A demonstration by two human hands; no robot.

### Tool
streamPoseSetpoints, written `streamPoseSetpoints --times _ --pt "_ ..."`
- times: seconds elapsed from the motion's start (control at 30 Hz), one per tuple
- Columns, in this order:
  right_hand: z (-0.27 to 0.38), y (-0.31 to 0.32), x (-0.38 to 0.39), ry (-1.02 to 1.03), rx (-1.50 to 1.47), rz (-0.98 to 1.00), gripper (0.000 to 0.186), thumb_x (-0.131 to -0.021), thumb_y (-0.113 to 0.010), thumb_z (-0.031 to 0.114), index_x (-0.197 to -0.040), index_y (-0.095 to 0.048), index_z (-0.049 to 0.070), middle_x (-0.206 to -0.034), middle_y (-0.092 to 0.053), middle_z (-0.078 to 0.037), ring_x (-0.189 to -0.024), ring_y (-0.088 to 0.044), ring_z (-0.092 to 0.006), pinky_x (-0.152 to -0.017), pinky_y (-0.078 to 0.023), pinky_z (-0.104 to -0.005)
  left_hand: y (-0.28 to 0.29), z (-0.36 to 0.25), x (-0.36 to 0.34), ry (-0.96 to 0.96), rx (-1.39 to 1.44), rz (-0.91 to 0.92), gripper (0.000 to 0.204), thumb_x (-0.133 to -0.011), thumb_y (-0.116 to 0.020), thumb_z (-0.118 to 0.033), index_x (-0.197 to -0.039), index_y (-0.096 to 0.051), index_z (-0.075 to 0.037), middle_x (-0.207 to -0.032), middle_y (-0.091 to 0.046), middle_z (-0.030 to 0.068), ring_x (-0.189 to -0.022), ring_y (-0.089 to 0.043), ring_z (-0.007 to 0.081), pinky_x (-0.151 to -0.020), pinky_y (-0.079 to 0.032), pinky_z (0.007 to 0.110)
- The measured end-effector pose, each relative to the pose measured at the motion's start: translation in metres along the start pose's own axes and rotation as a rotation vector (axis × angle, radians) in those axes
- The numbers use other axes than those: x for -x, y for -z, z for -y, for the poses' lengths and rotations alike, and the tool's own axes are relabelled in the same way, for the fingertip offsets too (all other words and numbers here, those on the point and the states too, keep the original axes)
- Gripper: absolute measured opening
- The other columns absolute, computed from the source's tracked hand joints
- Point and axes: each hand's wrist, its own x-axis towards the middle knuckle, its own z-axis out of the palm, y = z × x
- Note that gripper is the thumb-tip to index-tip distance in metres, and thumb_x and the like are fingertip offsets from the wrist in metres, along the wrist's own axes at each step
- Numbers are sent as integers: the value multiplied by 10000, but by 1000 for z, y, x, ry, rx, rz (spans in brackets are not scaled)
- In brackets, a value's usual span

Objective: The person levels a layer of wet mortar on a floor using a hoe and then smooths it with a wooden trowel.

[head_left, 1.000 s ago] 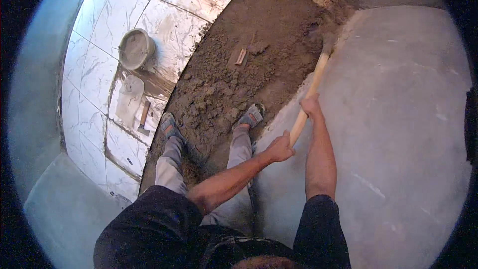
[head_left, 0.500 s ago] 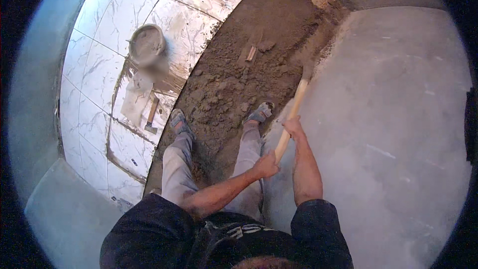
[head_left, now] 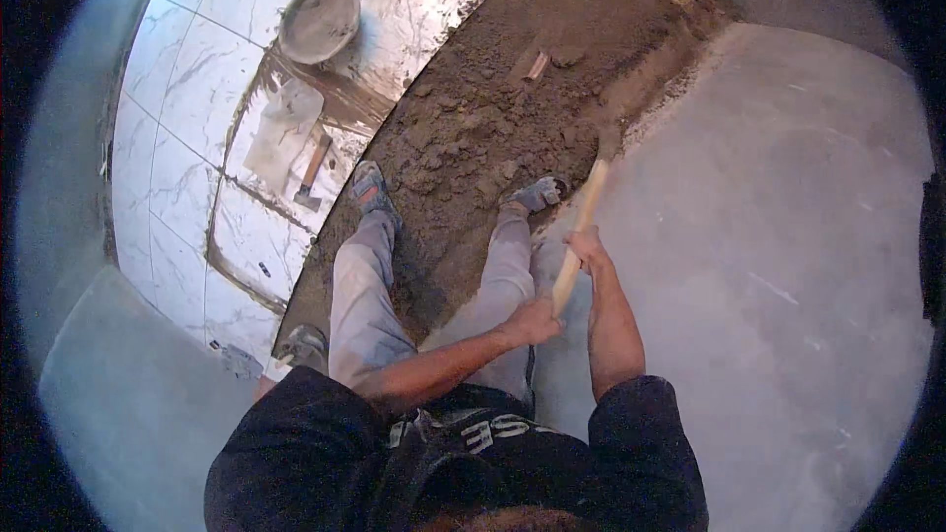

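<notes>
1. Below the head camera, both hands are closed on a long pale wooden tool handle (head_left: 579,236): the right hand (head_left: 589,248) holds it higher on the shaft, the left hand (head_left: 537,319) wraps the near end.
2. Its working end (head_left: 609,141) is down in the bed of damp brown mortar (head_left: 493,118), at the border with the smooth grey cement floor (head_left: 788,236); the blade shape I cannot tell.
3. Both feet in grey shoes (head_left: 537,193) stand in the loose mix.
4. To do this pulling well, I judge the handle should stay low and the strokes short, so clumps break evenly and do not spill on the grey floor.
5. Farther left, on white marble-pattern tiles (head_left: 187,89), lie a round grey pan (head_left: 317,22) and a small hammer (head_left: 311,172), well apart from the hands.
</notes>
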Motion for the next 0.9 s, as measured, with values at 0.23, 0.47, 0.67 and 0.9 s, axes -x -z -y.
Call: streamPoseSetpoints --times 0.23,0.47,0.67,0.9 --pt "-2 15 -18 70 -168 38 143 -741 -570 95 -744 -497 -28 -545 -475 -83 -416 -505 -213 -357 -444 -335 -4 -8 -26 86 60 111 387 -652 -606 -213 -871 -495 86 -798 -581 252 -777 -594 381 -679 -471 441" --pt "0 -4 -41 112 -390 24 134 -752 -573 102 -704 -505 -3 -536 -478 -85 -412 -507 -218 -358 -442 -336 16 7 -10 -47 40 87 408 -646 -606 -231 -889 -513 82 -705 -590 244 -717 -607 352 -627 -472 438" --pt "23 8 -44 17 -393 24 130 -768 -565 123 -760 -485 21 -592 -491 -69 -451 -516 -203 -414 -459 -307 11 4 3 12 -41 -27 653 -677 -628 -295 -1123 -319 69 -903 -559 300 -853 -571 410 -708 -452 449" --pt "6 -6 -113 37 -674 249 134 -750 -558 110 -771 -440 51 -611 -470 -59 -508 -493 -173 -435 -470 -282 16 25 17 40 -61 63 621 -699 -629 -337 -1091 -354 59 -922 -551 299 -880 -553 421 -751 -439 462"
